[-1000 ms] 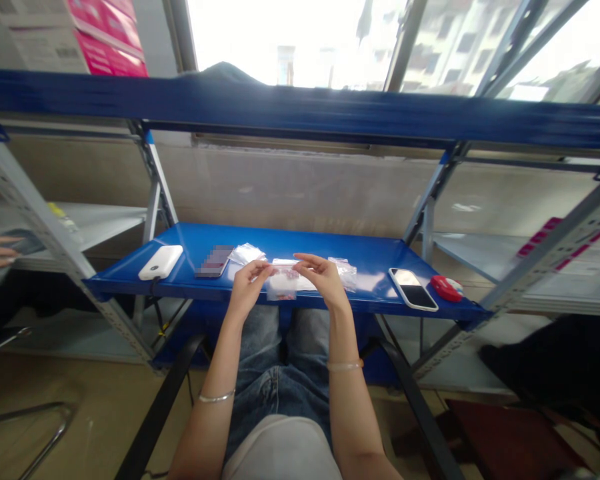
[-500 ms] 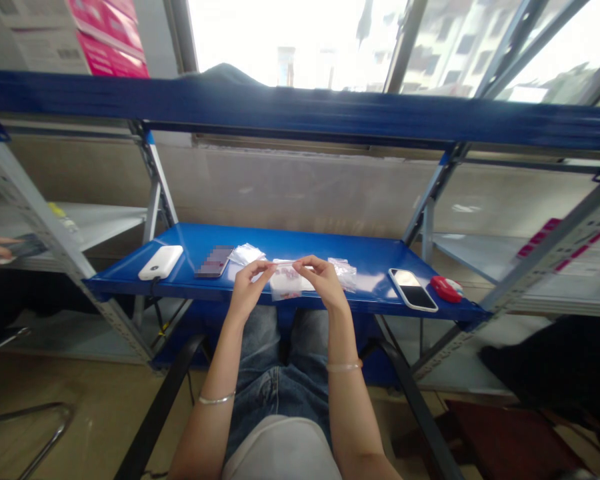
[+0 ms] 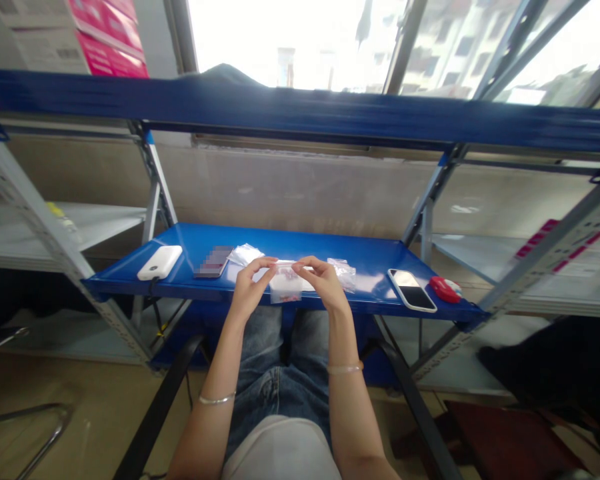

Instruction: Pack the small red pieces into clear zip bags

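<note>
Head view: the left hand [image 3: 248,288] and right hand [image 3: 325,285] face each other, thumbs and forefingers pinching opposite ends of the top edge of a small clear bag [image 3: 286,291], which hangs between and just below the fingertips. Something reddish shows low on it, contents or print, too small to tell. A light, level pinch at both ends should suit such thin-looking film; uneven pulling could crease the edge or let it slip. Just beyond the left fingers lies a white pile of packets [image 3: 245,255]; just right of the right fingers, crumpled clear plastic [image 3: 345,273]. All this is on a glossy blue table [image 3: 305,241], with a white power bank [image 3: 160,262] well left of the fingers and a white-edged phone [image 3: 412,291] well right. Farther ahead of them stand a plain wall [image 3: 300,190] and a bright window [image 3: 290,43].
</note>
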Motion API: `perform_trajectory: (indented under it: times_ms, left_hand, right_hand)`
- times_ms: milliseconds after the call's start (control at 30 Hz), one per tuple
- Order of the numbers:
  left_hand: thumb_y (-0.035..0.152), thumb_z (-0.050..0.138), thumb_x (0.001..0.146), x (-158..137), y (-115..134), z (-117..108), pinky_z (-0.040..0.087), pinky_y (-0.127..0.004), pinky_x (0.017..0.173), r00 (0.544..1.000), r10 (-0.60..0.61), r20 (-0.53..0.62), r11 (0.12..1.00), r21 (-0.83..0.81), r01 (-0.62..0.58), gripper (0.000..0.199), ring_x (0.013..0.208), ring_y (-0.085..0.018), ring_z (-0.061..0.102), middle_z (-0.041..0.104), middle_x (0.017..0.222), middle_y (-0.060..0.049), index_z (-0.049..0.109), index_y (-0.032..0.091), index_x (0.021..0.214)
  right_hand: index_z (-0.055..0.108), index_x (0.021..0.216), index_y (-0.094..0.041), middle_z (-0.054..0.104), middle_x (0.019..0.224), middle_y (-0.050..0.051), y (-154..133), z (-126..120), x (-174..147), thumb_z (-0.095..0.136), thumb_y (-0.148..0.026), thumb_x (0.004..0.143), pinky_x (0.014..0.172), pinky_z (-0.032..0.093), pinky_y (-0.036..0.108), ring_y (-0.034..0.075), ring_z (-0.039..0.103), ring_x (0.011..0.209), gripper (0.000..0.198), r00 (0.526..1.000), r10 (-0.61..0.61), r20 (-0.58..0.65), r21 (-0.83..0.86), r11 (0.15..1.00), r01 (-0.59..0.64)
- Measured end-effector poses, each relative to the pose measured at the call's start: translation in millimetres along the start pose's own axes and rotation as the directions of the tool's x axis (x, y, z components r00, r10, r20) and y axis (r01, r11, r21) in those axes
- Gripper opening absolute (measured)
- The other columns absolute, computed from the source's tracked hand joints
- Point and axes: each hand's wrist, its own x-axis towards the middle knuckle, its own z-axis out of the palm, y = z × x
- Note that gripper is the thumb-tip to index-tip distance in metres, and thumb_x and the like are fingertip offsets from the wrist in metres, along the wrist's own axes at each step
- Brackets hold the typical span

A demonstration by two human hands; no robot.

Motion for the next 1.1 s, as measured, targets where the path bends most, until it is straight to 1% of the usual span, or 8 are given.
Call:
perform_trajectory:
  times_ms: [133, 300, 533, 767, 967, 1100]
  left_hand:
    - [0.035, 0.062, 0.077, -1.5, 4.3, 3.1, 0.039, -0.035, 0.096, 1.000, 0.006, 0.029, 1.000, 0.007, -0.007, 0.017, 0.106, -0.023, 0.057, 0.068, 0.102, -0.007, 0.067, 0.019, 0.084]
    - [0.034, 0.061, 0.078, -2.5, 8.4, 4.1, 0.039, -0.034, 0.096, 0.996, 0.086, 0.027, 0.994, 0.058, -0.087, 0.016, 0.103, -0.022, 0.058, 0.068, 0.099, -0.007, 0.066, 0.019, 0.081]
    - [0.034, 0.057, 0.081, -3.0, 12.4, 2.4, 0.040, -0.037, 0.097, 0.986, 0.165, 0.039, 0.979, 0.114, -0.168, 0.016, 0.102, -0.021, 0.058, 0.066, 0.102, -0.007, 0.063, 0.019, 0.081]
    - [0.033, 0.058, 0.081, -3.3, 13.7, 4.1, 0.040, -0.037, 0.097, 0.982, 0.177, 0.065, 0.977, 0.108, -0.183, 0.015, 0.103, -0.020, 0.058, 0.066, 0.103, -0.007, 0.064, 0.019, 0.083]
    - [0.031, 0.060, 0.080, -5.0, 14.9, 7.4, 0.041, -0.037, 0.096, 0.980, 0.191, 0.063, 0.974, 0.108, -0.197, 0.013, 0.102, -0.020, 0.058, 0.066, 0.101, -0.008, 0.064, 0.018, 0.082]
    - [0.030, 0.058, 0.081, -5.5, 13.8, 9.3, 0.041, -0.038, 0.095, 0.974, 0.217, 0.058, 0.966, 0.129, -0.223, 0.013, 0.102, -0.020, 0.058, 0.066, 0.101, -0.008, 0.063, 0.018, 0.081]
  right_hand:
    - [0.067, 0.075, -0.020, 0.066, 0.081, 0.002, 0.1, -2.1, 0.5, 0.069, -0.040, 0.070, 0.073, 0.045, 0.029, 0.016, 0.059, 0.078, 0.021, 1.000, 0.001, -0.011, -0.032, 0.999, -0.001]
    - [0.068, 0.075, -0.020, 0.066, 0.082, 0.002, -1.5, -2.7, 0.7, 0.069, -0.039, 0.071, 0.074, 0.044, 0.029, 0.017, 0.059, 0.081, 0.020, 1.000, -0.014, 0.005, -0.028, 1.000, 0.015]
    - [0.069, 0.078, -0.022, 0.063, 0.086, 0.002, 0.8, -2.4, 1.5, 0.070, -0.039, 0.071, 0.074, 0.044, 0.029, 0.017, 0.058, 0.085, 0.019, 0.997, -0.063, 0.049, -0.055, 0.996, 0.066]
    - [0.067, 0.079, -0.022, 0.063, 0.085, 0.001, -1.8, -4.1, 0.4, 0.068, -0.036, 0.074, 0.074, 0.043, 0.028, 0.016, 0.057, 0.085, 0.015, 0.992, -0.118, 0.052, -0.089, 0.989, 0.122]
    - [0.067, 0.081, -0.022, 0.063, 0.087, 0.002, -3.3, -3.8, -1.0, 0.067, -0.036, 0.075, 0.076, 0.042, 0.029, 0.016, 0.058, 0.086, 0.015, 0.989, -0.124, 0.080, -0.093, 0.987, 0.131]
    - [0.068, 0.080, -0.022, 0.063, 0.087, 0.001, -4.8, -2.2, -1.8, 0.068, -0.036, 0.074, 0.076, 0.041, 0.029, 0.016, 0.057, 0.087, 0.015, 0.986, -0.136, 0.100, -0.129, 0.980, 0.149]
